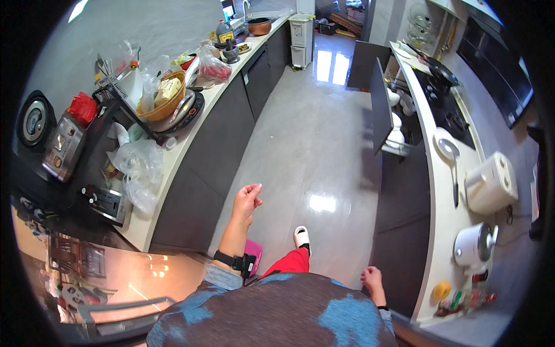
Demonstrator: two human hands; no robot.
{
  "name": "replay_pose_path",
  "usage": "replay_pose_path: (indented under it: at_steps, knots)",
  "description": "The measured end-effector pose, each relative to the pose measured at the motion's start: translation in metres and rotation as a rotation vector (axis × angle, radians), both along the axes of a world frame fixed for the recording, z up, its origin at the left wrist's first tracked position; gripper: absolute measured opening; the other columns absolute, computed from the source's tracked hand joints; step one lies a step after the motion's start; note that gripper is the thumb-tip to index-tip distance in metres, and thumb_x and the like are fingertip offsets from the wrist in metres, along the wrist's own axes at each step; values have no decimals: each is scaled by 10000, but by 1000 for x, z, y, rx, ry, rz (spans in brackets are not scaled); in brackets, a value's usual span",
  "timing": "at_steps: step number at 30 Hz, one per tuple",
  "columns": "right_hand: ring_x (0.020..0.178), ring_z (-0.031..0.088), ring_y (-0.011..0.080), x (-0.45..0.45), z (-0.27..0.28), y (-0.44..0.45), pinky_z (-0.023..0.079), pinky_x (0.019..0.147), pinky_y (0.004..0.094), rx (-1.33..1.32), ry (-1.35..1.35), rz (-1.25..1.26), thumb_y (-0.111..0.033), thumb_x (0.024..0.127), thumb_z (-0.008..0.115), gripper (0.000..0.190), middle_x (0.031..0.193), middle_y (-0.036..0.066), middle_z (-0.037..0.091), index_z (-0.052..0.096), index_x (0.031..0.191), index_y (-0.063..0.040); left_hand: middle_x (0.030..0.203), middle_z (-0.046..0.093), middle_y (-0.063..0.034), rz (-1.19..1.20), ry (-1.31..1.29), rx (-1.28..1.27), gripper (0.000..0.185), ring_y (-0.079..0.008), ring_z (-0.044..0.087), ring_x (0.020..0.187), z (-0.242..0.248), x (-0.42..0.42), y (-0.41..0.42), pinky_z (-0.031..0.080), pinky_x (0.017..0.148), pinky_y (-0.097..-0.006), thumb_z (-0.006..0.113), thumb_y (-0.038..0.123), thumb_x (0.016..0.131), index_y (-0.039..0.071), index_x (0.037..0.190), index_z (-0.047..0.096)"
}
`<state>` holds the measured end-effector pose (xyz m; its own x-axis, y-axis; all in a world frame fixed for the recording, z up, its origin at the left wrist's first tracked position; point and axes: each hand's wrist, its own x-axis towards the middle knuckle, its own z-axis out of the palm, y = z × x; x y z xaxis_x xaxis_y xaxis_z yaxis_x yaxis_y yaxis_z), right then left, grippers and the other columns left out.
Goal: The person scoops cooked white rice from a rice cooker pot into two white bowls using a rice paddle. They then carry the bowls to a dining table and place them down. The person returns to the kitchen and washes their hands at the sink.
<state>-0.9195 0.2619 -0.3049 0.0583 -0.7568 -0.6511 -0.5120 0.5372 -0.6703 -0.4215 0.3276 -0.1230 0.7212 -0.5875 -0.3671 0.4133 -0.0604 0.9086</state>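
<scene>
My left hand (246, 201) is raised over the grey tiled floor (299, 143), its fingers loosely curled with nothing seen in them. A black band is around that wrist. My right hand (372, 278) hangs low beside the dark cabinet fronts at the right, fingers bent; whether it holds anything cannot be told. Neither hand touches a counter. Nearest to my left hand is the left counter, with a clear plastic bag (141, 167) near its edge. On the right counter, nearest my right hand, are a yellow round fruit (441, 290) and a white electric pot (469, 246).
An open drawer of white bowls (395, 136) and an open cabinet door (356, 65) jut out at right. A wicker basket (167, 110) stands on the left counter. A ladle (450, 149), a white appliance (490, 184) and a wok (440, 71) are on the right.
</scene>
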Motion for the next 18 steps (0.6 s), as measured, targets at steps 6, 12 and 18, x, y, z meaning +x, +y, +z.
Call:
replay_pose_path:
  at_steps: [6,12,18]
  knots:
    - [644,651,179,41,-29,-85,526,637,330,-59,232,509,-211,832,586,238,763,117,671,670,905,-1,832,601,24,-59,68,-12,228,-44,509,623,-6,57,-94,479,644,-215,664,205,843,54,1013,650]
    - [600,640,184,97,11,-204,519,541,330,-48,246,391,-184,867,572,213,738,117,659,642,918,11,848,606,15,-146,-21,4,236,-49,540,703,14,104,-205,461,671,-202,675,226,840,45,987,638]
    - [547,616,168,188,39,-310,498,455,320,-18,286,585,-144,866,532,190,689,95,633,630,857,18,802,582,9,-113,-6,33,240,-61,538,694,2,144,-286,473,662,-217,669,225,846,31,977,615]
